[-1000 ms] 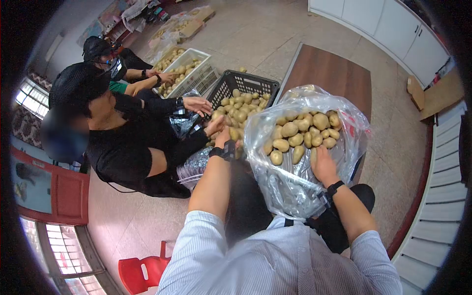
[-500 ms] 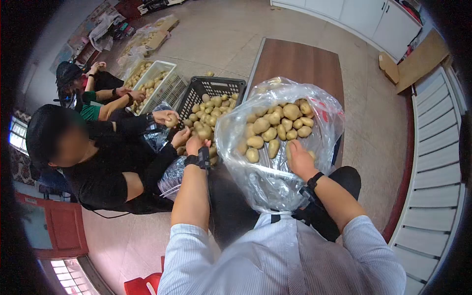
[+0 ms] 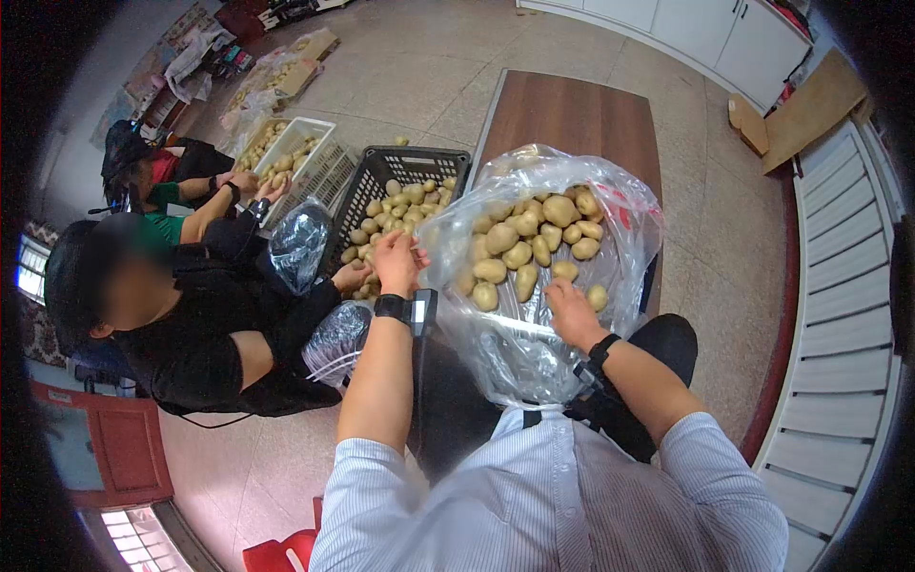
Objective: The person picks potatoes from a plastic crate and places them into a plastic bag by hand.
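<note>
Head view: potatoes [image 3: 558,209] lie heaped in a clear plastic bag [image 3: 505,351], which covers the near end of the brown worktop [image 3: 572,114]. The right hand [image 3: 572,315] reaches into the bag, fingertips down just beside two potatoes; whether it grips anything, I cannot tell. The left hand [image 3: 396,262] is loosely open, fingers apart, between the bag and a black crate [image 3: 408,166] of potatoes beside the worktop's left edge. A co-worker's hand [image 3: 353,277] is at the crate's near left corner.

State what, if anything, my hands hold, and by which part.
Your left hand, spread open, shows nothing held. For your right hand, beside potatoes in the plastic bag, it cannot be told: its palm is hidden.
</note>
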Action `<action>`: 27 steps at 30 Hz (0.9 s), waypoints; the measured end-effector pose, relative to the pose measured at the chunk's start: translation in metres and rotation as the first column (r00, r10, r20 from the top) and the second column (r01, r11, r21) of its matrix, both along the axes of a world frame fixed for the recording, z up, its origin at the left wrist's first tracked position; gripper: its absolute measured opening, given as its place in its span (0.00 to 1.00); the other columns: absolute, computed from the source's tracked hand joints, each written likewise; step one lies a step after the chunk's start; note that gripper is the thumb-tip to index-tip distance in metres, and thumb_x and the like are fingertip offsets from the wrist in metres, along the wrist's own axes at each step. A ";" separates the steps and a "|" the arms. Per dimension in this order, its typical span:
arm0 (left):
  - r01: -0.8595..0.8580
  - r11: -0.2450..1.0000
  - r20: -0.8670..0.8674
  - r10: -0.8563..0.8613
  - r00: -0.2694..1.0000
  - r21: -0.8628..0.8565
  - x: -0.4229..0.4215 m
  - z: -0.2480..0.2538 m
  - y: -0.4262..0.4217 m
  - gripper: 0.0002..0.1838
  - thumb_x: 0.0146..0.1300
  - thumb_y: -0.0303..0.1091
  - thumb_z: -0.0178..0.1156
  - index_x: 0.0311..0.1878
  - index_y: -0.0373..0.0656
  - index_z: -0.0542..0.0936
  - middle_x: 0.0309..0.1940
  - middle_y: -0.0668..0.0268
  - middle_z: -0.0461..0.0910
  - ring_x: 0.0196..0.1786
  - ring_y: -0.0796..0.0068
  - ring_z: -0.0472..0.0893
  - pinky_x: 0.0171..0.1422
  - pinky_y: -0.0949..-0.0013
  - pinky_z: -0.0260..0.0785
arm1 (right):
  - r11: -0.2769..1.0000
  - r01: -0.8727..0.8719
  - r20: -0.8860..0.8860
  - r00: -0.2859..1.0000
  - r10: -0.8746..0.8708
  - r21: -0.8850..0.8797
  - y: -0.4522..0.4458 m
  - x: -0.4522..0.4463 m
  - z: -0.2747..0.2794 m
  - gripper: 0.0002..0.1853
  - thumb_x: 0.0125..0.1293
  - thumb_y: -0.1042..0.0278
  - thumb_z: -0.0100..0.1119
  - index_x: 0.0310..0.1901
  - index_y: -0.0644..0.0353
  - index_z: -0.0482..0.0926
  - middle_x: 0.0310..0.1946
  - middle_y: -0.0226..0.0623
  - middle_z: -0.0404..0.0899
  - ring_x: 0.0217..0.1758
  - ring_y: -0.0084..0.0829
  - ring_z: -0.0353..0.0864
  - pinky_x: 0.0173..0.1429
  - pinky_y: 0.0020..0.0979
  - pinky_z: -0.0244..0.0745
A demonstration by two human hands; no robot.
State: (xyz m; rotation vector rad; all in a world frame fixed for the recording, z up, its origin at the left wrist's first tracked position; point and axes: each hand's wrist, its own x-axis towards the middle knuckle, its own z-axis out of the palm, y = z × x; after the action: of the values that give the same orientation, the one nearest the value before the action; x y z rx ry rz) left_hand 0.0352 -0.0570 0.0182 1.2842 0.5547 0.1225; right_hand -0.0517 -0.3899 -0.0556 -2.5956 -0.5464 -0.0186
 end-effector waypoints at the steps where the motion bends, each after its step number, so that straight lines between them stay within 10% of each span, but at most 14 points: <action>1: 0.001 1.000 -0.001 -0.001 1.000 -0.001 -0.001 0.004 -0.005 0.17 0.66 0.31 0.52 0.56 0.36 0.70 0.35 0.61 0.77 0.25 0.72 0.77 0.25 0.67 0.76 | 1.000 0.001 -0.001 1.000 -0.001 -0.001 -0.001 0.002 0.000 0.25 0.46 0.80 0.59 0.51 0.58 0.72 0.51 0.48 0.70 0.50 0.53 0.73 0.55 0.45 0.71; 7: 0.188 0.979 -0.022 -0.191 0.981 -0.079 -0.003 0.006 -0.022 0.15 0.66 0.34 0.57 0.53 0.40 0.71 0.33 0.63 0.77 0.26 0.68 0.78 0.26 0.66 0.73 | 0.918 0.140 -0.096 0.989 -0.113 0.370 0.002 0.014 -0.010 0.18 0.57 0.78 0.54 0.50 0.65 0.72 0.43 0.48 0.77 0.48 0.44 0.76 0.53 0.41 0.72; 9: 0.297 0.950 -0.061 -0.303 0.951 -0.096 -0.002 0.005 -0.025 0.15 0.65 0.36 0.58 0.52 0.43 0.72 0.33 0.63 0.77 0.26 0.69 0.78 0.27 0.66 0.72 | 0.656 0.493 -0.602 0.795 -0.073 0.572 0.008 0.023 -0.005 0.19 0.59 0.75 0.58 0.54 0.64 0.72 0.45 0.41 0.77 0.42 0.34 0.79 0.46 0.33 0.75; 12: 0.399 0.911 -0.131 -0.410 0.903 -0.100 -0.001 0.003 -0.032 0.15 0.65 0.38 0.59 0.51 0.45 0.71 0.34 0.63 0.77 0.26 0.69 0.78 0.27 0.66 0.72 | 0.472 0.663 -0.785 0.610 0.109 0.581 0.011 0.028 0.030 0.21 0.62 0.73 0.58 0.58 0.63 0.70 0.47 0.38 0.76 0.40 0.28 0.80 0.41 0.27 0.76; 18: 0.548 0.830 -0.203 -0.556 0.806 -0.099 -0.008 0.012 -0.057 0.16 0.66 0.43 0.59 0.50 0.45 0.71 0.40 0.63 0.75 0.27 0.67 0.80 0.26 0.67 0.71 | 0.207 0.671 -0.689 0.609 0.393 0.712 0.035 0.029 0.078 0.25 0.66 0.76 0.53 0.64 0.64 0.62 0.45 0.40 0.76 0.34 0.29 0.81 0.38 0.25 0.79; 27: 0.772 0.609 -0.187 -0.792 0.581 -0.182 -0.016 0.021 -0.084 0.19 0.68 0.45 0.56 0.55 0.42 0.71 0.47 0.61 0.77 0.28 0.67 0.82 0.23 0.70 0.71 | 0.469 0.494 -0.670 0.647 0.365 0.732 0.060 0.038 0.084 0.18 0.73 0.57 0.48 0.53 0.64 0.69 0.37 0.36 0.79 0.30 0.23 0.81 0.31 0.23 0.79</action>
State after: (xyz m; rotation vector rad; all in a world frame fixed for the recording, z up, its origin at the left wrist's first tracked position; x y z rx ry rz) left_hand 0.0194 -0.1413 0.0395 1.3689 0.1435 -0.8271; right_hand -0.0135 -0.3300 0.0286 -1.3051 -0.0086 0.6090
